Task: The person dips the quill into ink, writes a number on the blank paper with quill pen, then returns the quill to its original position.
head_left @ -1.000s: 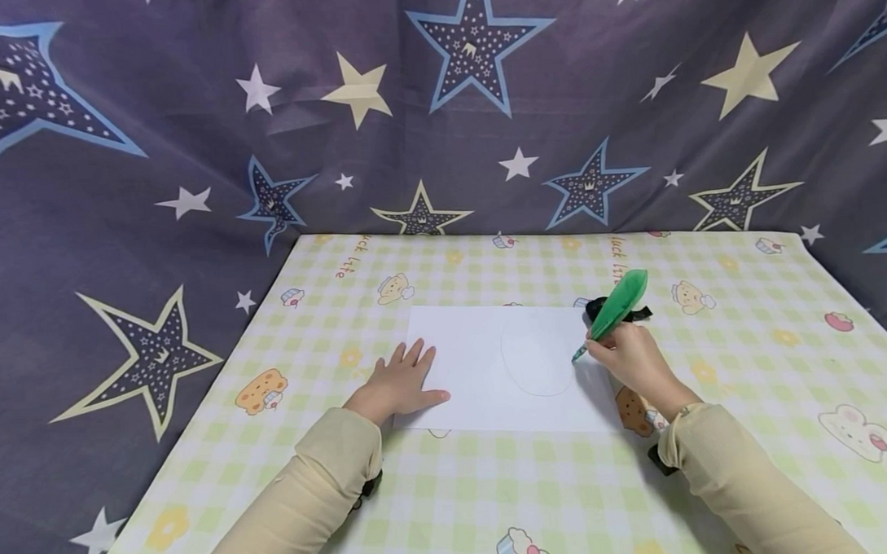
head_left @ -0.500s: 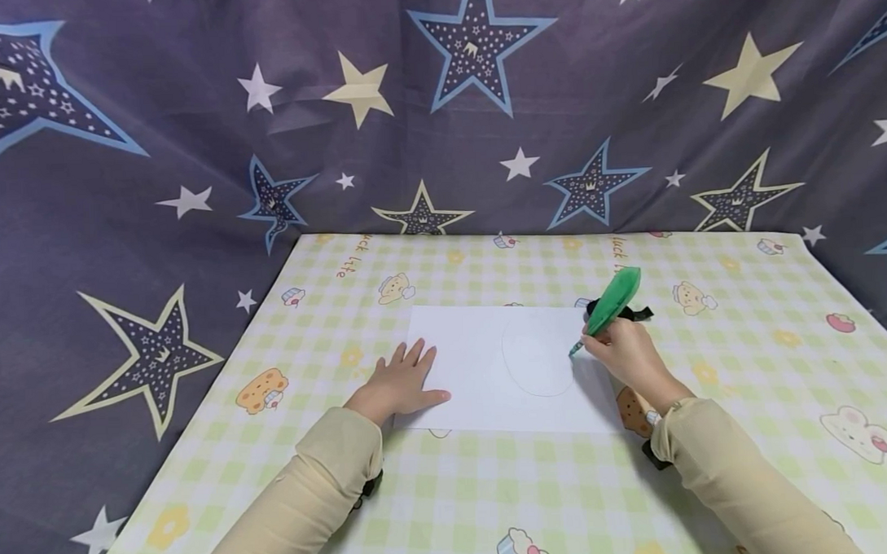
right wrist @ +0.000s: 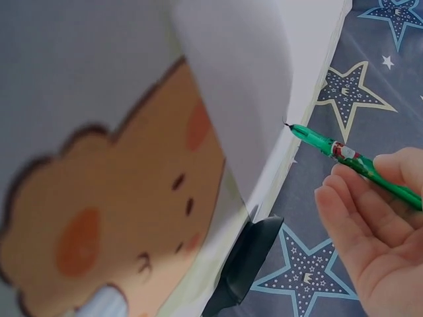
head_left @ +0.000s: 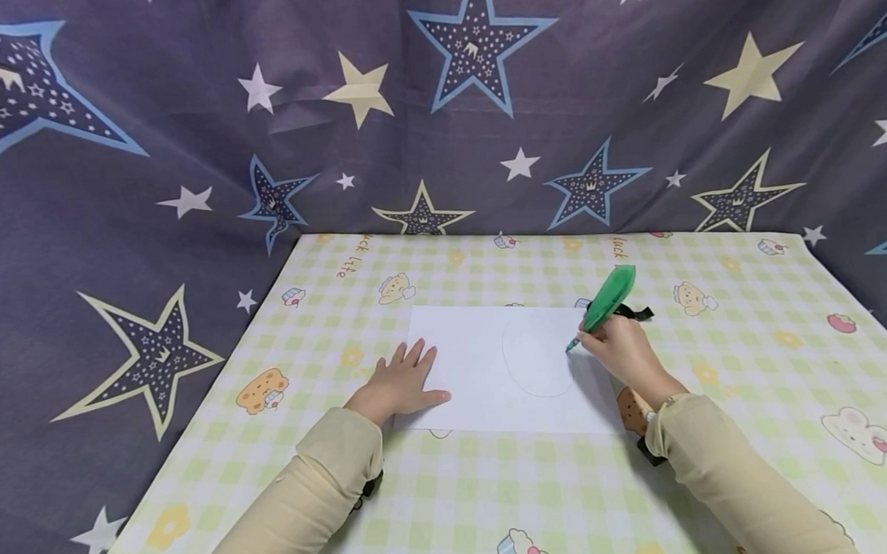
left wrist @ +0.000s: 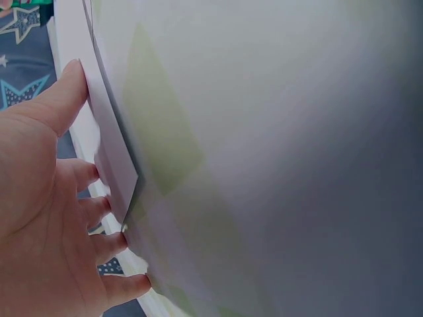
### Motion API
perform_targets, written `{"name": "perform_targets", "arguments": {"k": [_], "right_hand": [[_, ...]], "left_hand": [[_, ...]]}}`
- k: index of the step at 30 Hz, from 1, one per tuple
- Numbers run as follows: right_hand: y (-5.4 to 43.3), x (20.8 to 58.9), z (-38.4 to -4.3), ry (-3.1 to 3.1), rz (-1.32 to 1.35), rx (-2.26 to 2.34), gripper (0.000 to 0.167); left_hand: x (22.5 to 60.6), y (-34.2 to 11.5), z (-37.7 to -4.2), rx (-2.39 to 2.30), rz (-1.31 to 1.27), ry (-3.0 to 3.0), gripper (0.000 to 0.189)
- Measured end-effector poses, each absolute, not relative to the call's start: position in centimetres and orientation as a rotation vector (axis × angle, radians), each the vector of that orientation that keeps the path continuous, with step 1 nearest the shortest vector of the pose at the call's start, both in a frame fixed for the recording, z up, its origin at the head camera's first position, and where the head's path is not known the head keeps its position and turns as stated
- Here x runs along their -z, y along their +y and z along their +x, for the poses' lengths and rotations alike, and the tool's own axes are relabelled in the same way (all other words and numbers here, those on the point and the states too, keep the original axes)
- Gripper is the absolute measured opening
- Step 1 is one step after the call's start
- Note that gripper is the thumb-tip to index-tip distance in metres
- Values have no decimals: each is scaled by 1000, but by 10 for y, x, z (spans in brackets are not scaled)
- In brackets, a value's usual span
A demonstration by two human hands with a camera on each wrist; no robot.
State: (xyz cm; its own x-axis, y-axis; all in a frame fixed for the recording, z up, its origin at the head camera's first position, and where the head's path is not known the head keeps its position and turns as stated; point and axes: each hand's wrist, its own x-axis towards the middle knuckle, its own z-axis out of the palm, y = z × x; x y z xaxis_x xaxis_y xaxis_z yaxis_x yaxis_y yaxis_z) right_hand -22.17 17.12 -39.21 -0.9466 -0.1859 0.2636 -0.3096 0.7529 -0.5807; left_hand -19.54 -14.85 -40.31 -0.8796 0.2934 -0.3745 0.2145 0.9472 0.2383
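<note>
A white sheet of paper (head_left: 473,390) lies on the table, bearing a thin, U-shaped curved line (head_left: 507,364) on its right half. My left hand (head_left: 399,384) rests flat with spread fingers on the sheet's left edge. Near the right edge, my right hand (head_left: 628,354) pinches a green pen (head_left: 611,295) between thumb and fingers. The pen has a large leaf- or feather-shaped top and leans up to the right, its tip at the paper by the curve's right side. In the right wrist view, the pen's green barrel (right wrist: 314,140) shows a dark point and a small coloured picture.
A black object (head_left: 626,311) with a strap-like end lies behind my right hand at the sheet's far right corner. Beneath everything is a green-checked tablecloth (head_left: 436,497) with cartoon prints. A dark star-patterned curtain (head_left: 454,146) hangs beyond the table's far edge.
My right hand and the pen have shifted slightly left and away from me, the tip travelling up along the right side of the curve. My left hand stays in place.
</note>
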Motion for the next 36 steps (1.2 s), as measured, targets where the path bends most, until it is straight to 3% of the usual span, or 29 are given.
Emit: {"name": "perform_targets", "arguments": {"k": [36], "right_hand": [[156,395,-232,-2751,396,-921,13]], "left_hand": [[403,-150,-195,-249,369,2690,80]]}}
